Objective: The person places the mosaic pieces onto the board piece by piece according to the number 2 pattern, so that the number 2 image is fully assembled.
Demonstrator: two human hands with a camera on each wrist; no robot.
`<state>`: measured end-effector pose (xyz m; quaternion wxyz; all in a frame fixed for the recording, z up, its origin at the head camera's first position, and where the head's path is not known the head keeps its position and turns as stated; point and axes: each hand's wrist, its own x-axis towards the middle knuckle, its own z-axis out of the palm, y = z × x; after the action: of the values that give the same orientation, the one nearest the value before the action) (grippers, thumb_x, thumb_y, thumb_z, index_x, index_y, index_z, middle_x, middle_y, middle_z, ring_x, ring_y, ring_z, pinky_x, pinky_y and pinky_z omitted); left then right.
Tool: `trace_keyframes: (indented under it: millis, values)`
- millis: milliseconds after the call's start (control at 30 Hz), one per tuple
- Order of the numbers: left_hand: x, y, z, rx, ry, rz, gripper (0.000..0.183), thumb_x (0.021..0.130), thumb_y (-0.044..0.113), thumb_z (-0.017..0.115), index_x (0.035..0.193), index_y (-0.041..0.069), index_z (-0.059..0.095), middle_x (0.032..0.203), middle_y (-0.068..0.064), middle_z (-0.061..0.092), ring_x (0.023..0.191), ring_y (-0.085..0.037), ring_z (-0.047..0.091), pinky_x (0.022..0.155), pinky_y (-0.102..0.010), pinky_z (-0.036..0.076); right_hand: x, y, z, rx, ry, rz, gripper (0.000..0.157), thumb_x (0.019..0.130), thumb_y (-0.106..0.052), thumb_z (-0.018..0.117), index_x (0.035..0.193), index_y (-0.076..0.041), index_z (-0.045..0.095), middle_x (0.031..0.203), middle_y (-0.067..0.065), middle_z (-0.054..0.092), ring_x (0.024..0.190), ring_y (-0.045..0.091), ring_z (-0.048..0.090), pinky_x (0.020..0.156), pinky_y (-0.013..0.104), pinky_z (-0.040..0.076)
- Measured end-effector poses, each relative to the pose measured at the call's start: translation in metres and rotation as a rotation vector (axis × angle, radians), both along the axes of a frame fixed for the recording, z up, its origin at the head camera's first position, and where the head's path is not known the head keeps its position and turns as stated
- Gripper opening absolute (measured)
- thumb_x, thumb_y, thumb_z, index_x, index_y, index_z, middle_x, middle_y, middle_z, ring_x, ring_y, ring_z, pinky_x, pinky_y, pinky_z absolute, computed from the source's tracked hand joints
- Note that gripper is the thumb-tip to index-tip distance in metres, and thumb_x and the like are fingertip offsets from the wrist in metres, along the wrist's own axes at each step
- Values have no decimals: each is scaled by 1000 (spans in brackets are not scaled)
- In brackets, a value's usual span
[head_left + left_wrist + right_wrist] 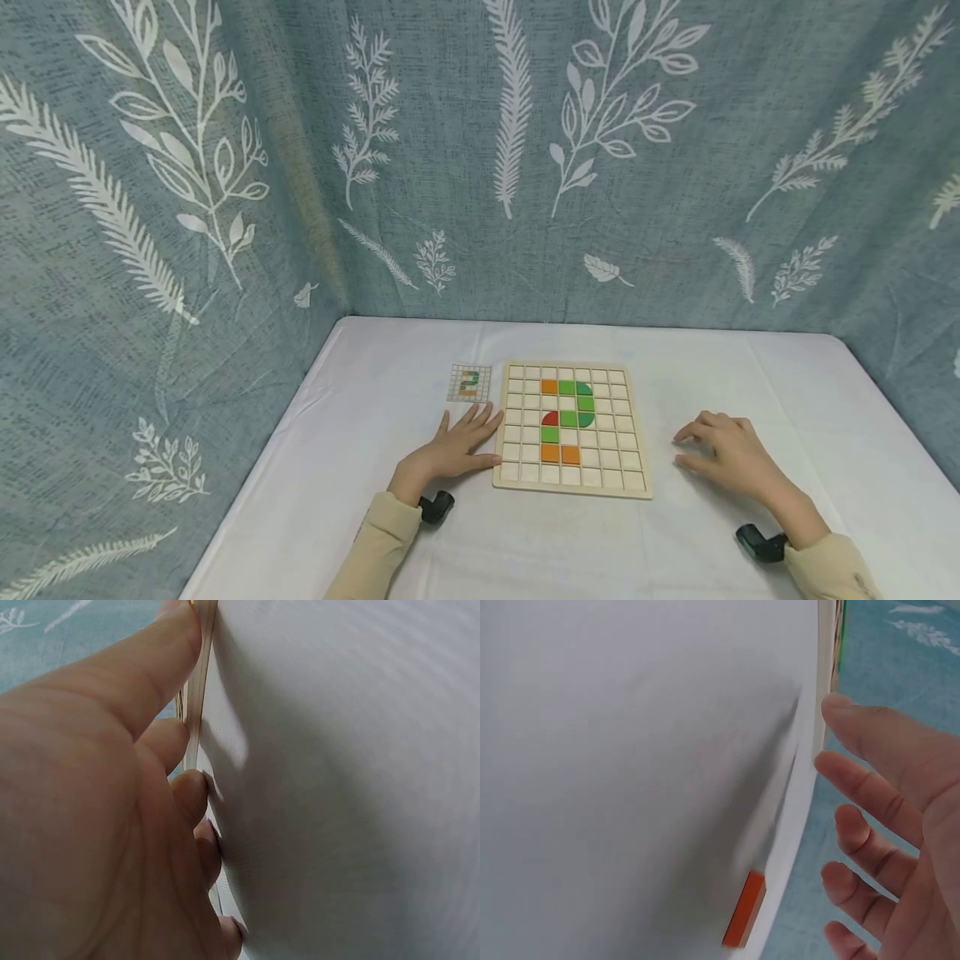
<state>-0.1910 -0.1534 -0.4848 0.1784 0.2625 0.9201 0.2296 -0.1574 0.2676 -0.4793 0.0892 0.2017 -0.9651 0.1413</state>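
A pale wooden grid board (625, 460) lies flat on the white table, with orange, green and red tiles set in it in the shape of a 2. Along the board's left side rests my left hand (457, 446), fingers spread, its thumb and fingertips at the edge. My right hand (723, 454) hovers over the cloth to the right of the board, fingers loosely bent, holding nothing. In the right wrist view, an orange tile (745, 911) lies on the table near those fingers; in the head view that hand hides it.
A small pattern card (456, 385) showing a coloured 2 on a grid lies beyond my left hand, beside the board's upper left corner. Blue-green curtains (465, 167) with white leaf prints stand behind the table and at its sides. Each wrist wears a black device (437, 507).
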Motion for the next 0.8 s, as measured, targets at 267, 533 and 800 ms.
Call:
trace_keyframes:
  millis: [267,533,800]
  values:
    - [0,0,0,-1,6,2,70,92,44,52,149,17,21,155,-11,14,143,-31,4,109,-63,-6,5,15,0,16,19,-22,22,71,-31,79,89,-23,69,80,-11,55,75,10,52,74,44,35]
    - [-1,0,-1,-3,2,0,71,92,45,51,149,18,20,155,-10,13,143,-31,3,109,-63,-7,8,28,6,58,-12,-63,23,71,-33,79,90,-22,70,80,-9,56,75,14,53,72,48,36]
    - [-1,0,-1,0,0,-4,71,92,45,51,149,17,20,155,-11,12,143,-31,3,109,-63,-7,16,38,7,44,20,-70,22,70,-36,79,86,-25,70,77,-12,54,71,9,50,69,44,34]
